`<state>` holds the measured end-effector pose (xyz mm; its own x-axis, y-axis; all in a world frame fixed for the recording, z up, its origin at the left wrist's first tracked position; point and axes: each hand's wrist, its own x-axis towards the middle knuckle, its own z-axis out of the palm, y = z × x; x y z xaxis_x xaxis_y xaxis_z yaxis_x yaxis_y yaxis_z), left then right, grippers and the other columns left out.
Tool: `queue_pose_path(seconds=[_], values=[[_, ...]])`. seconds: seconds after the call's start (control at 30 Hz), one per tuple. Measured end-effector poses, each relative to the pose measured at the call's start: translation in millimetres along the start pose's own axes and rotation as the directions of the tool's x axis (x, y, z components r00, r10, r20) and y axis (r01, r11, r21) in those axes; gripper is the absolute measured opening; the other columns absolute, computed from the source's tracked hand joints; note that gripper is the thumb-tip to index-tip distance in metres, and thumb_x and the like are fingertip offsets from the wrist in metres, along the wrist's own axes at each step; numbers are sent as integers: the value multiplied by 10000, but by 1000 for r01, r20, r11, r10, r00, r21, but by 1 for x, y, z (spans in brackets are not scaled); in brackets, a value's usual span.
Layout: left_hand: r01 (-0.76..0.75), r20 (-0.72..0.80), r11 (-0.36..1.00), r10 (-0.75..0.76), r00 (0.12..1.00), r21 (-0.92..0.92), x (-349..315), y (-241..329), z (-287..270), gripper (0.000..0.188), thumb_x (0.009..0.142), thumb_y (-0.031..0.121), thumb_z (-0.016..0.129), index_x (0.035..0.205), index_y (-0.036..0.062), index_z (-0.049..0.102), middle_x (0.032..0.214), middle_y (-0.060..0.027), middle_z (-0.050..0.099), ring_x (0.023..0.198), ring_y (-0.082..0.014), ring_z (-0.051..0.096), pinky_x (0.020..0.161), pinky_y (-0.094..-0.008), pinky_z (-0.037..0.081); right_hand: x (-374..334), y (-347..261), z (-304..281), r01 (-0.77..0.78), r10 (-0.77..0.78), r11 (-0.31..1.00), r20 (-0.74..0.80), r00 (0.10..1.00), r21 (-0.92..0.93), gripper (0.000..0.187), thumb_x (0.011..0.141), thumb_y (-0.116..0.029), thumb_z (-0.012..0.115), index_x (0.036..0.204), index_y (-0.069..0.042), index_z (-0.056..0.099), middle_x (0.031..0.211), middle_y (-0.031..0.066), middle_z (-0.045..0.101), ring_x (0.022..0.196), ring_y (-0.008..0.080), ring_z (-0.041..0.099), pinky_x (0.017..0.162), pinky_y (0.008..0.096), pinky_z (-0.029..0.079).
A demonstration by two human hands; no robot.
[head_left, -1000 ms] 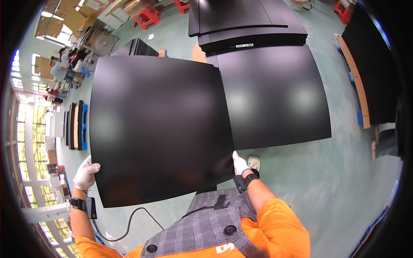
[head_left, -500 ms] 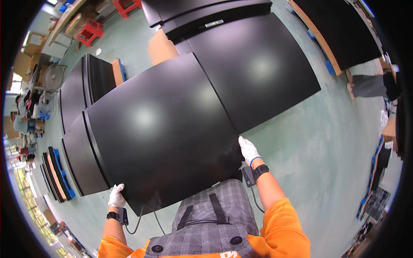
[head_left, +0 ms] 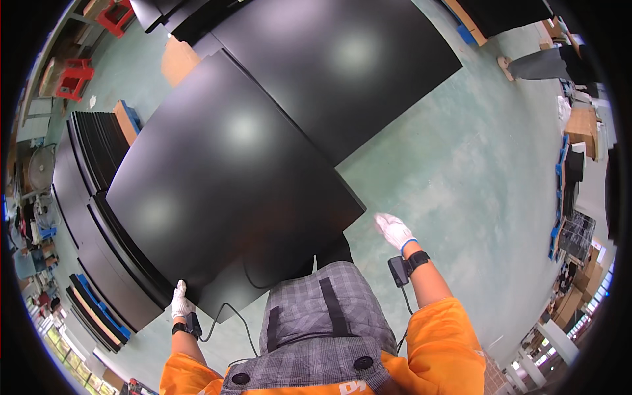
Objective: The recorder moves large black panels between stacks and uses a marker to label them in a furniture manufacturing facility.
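A large, smooth black panel (head_left: 224, 178) lies in front of me, its surface reflecting the lights. White-gloved, my left hand (head_left: 182, 303) grips its near left edge, with one digit showing on the upper side and the others partly hidden. My right hand (head_left: 395, 232), also gloved, is in the air to the right of the panel's near right corner. It touches nothing; its fingers are stretched out and slightly blurred. Beyond the first panel lies another black panel (head_left: 336, 79), its edge close alongside.
Stacked black panels (head_left: 99, 151) stand on the left, near a blue pallet with boards (head_left: 99, 309). Red stools (head_left: 74, 79) are at far left. A person's leg (head_left: 540, 64) shows at far right, above a cardboard box (head_left: 582, 131). Green floor extends on the right.
My right hand has let go of the panel's right corner and moved slightly right, away from it. My left hand stays at the left edge. The whole view has shifted and turned.
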<state>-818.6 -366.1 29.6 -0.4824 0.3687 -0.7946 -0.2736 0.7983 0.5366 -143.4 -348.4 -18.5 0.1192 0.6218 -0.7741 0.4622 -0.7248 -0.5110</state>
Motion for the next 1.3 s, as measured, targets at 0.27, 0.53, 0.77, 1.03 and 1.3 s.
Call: queue_pose_path(seconds=[0.27,0.53,0.77,1.03,1.3], values=[[29,44,999,-27,999,-29,8,-4,-1,688,803,300,746,1336,13,418,1299,-102,513,1125,-237,546,990,-382,418,-15,-49,9,113,-312,906,-463,829,-408,463,922,-328,488,1269,-23,527,1257,192,552,1196,352,497,1027,413,388],[44,1,988,-44,999,-149,-4,-1,24,727,826,179,712,1391,-9,295,1306,-107,500,1154,-235,532,985,-394,434,50,-170,68,325,-569,679,-192,799,-659,767,878,-412,521,1441,22,233,1478,263,247,1373,392,244,1142,450,174],[68,113,977,-46,992,-201,1,-1,35,533,888,297,629,1295,-3,463,1275,-117,532,1162,-225,529,996,-371,424,112,-262,62,351,-664,518,-107,740,-780,735,891,-421,511,1427,16,263,1438,252,316,1302,381,347,1087,451,269],[58,-71,998,-55,996,37,43,-41,36,653,896,522,532,1264,-16,499,1260,-132,548,1171,-220,511,1005,-367,382,145,-344,59,202,-462,760,-293,837,-618,646,881,-467,525,1377,-69,410,1274,174,488,1180,350,461,985,444,393],[175,-102,982,-168,981,68,56,-46,73,669,870,609,489,1178,19,568,1072,-106,603,939,-216,551,888,-353,415,164,-339,26,253,-397,861,-274,876,-440,480,938,-458,432,1133,-59,613,1131,179,627,1087,368,565,934,425,435]])
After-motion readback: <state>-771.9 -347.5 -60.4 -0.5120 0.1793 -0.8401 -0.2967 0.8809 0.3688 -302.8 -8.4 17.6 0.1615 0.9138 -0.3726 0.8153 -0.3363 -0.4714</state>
